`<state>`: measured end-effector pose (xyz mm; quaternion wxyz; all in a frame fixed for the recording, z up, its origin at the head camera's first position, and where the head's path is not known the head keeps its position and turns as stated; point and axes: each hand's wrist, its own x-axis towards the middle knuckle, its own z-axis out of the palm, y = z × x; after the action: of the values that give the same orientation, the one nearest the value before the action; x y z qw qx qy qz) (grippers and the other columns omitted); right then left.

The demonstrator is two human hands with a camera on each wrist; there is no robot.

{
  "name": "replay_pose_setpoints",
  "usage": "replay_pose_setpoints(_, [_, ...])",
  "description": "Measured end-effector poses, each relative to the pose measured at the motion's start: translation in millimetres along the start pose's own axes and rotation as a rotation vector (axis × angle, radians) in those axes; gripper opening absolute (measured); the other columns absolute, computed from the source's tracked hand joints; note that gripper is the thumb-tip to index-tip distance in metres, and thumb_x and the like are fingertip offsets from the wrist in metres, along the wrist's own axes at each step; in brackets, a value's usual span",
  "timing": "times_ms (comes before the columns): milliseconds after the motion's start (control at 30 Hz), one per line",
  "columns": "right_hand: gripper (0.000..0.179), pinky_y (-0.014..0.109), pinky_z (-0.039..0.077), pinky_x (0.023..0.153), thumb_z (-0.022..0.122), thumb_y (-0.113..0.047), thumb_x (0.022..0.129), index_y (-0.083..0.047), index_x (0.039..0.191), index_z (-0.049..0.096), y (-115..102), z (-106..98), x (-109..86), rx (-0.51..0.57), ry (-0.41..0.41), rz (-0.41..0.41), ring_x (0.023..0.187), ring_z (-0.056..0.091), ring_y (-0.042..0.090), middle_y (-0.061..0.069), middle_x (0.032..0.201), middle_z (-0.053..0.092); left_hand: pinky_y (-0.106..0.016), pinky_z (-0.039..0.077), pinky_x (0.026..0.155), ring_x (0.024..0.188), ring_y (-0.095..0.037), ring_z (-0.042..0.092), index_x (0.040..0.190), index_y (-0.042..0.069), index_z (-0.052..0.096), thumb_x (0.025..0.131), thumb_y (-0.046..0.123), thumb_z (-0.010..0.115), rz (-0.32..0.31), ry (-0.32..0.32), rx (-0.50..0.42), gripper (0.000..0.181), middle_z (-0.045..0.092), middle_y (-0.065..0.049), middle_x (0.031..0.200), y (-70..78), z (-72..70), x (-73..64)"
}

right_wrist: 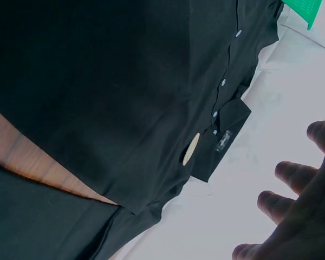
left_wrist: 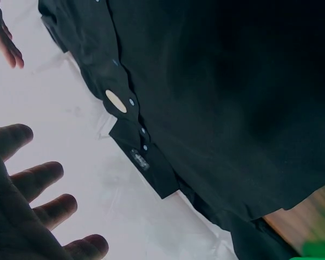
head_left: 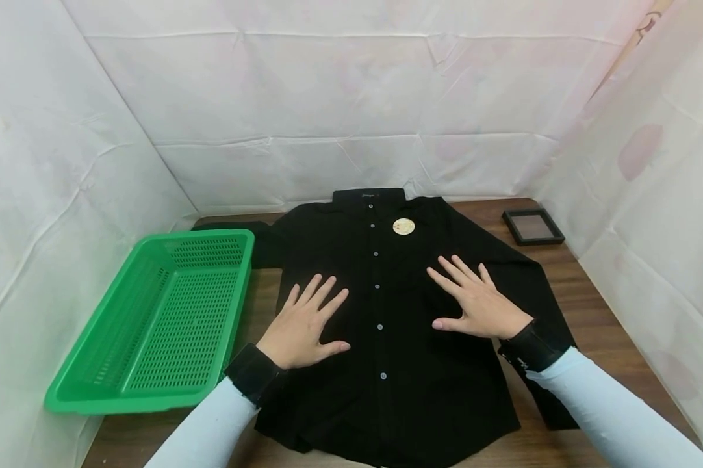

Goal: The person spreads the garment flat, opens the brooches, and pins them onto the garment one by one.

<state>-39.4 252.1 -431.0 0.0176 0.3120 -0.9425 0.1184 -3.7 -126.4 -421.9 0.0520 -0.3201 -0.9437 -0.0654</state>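
Observation:
A black button-up shirt lies spread front side up, its collar at the far side. On its chest, right of the buttons, is a round cream-coloured disc. My left hand is over the left half of the shirt, fingers straight and spread, holding nothing. Over the right half is my right hand, likewise with spread fingers and nothing in it. In the wrist views, shirt buttons and the collar show beyond the fingers.
A green plastic basket stands to the left, overlapping the shirt's left sleeve in the head view. At the back right lies a small black square frame. White sheeting walls the wooden table at the back and sides.

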Motion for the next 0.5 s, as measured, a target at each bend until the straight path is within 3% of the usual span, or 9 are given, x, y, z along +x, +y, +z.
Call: replay_pose_setpoints(500, [0.095,0.075,0.01,0.101,0.061,-0.067,0.081,-0.019,0.154,0.024,-3.4,3.2,0.4,0.032,0.0,-0.02,0.146,0.003,0.034,0.008,0.16,0.008,-0.061,0.02,0.109,0.146,-0.03,0.013,0.151,0.021,0.033,0.08,0.067,0.062,-0.012,0.004,-0.03,0.089,0.019,-0.008,0.158,4.8,7.4,-5.3])
